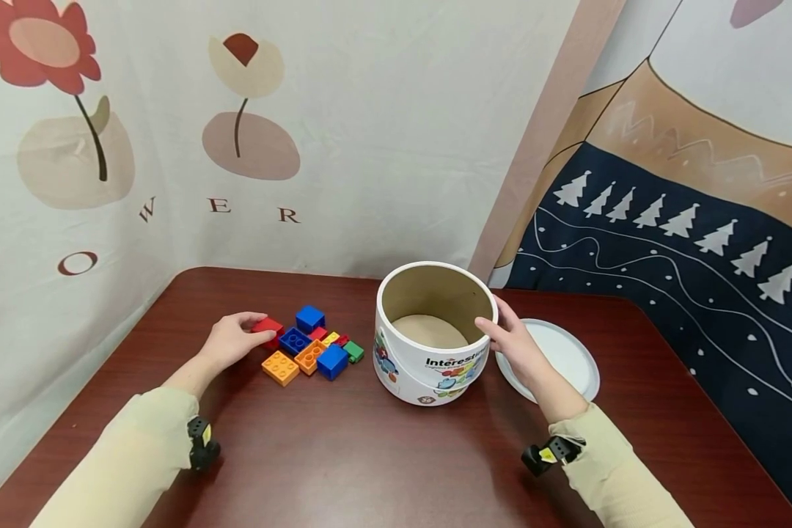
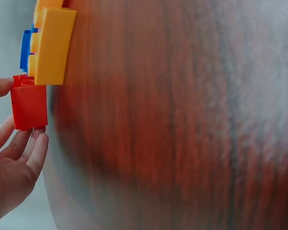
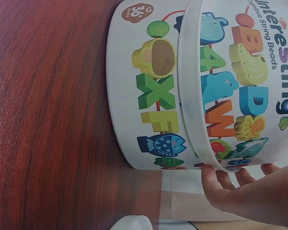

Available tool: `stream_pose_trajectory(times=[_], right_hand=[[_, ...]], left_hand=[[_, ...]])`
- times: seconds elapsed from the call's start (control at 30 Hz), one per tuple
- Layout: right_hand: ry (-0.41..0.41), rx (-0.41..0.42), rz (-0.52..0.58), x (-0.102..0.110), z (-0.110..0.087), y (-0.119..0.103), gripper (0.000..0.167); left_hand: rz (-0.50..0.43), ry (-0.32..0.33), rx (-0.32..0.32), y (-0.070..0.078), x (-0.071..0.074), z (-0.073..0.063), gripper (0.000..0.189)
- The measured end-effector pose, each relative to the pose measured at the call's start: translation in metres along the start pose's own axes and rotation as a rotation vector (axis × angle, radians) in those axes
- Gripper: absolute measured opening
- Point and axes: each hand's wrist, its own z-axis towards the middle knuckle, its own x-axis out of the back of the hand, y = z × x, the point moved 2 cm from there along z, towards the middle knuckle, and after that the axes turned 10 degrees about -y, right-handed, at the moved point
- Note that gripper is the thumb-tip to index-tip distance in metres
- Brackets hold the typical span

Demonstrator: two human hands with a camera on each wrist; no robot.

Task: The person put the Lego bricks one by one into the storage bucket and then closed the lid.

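At the left of the head view, my left hand (image 1: 229, 342) pinches a red toy brick (image 1: 268, 331) between thumb and fingers. In the left wrist view this red brick (image 2: 30, 106) stands studs up, beside a yellow-orange brick (image 2: 56, 47). Blue bricks (image 1: 310, 318), orange bricks (image 1: 280, 368) and a green brick (image 1: 354, 352) lie in a loose cluster right of that hand. My right hand (image 1: 516, 339) holds a round white bucket (image 1: 402, 367) by its right rim. The bucket stands upright with its bare inner bottom showing, and printed letter beads (image 3: 158, 91) decorate its side.
A round white lid (image 1: 570, 359) lies on the table right of the bucket, partly behind the right forearm. The dark red-brown table (image 1: 343, 462) meets a printed cloth (image 1: 383, 147) at its back edge.
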Motion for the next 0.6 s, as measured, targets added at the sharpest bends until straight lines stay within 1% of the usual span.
stream_pose_trajectory(times=[0.17, 0.37, 0.6], right_hand=[[-0.002, 0.001, -0.003, 0.0, 0.0, 0.0, 0.062], [-0.004, 0.005, 0.001, -0.001, -0.001, -0.001, 0.062], [0.001, 0.011, -0.015, -0.002, -0.001, 0.0, 0.065]], left_hand=[[-0.005, 0.011, -0.006, 0.005, 0.009, -0.002, 0.06], [-0.018, 0.028, -0.04, 0.017, 0.019, -0.007, 0.06], [-0.026, 0.022, -0.046, 0.024, 0.023, -0.006, 0.061]])
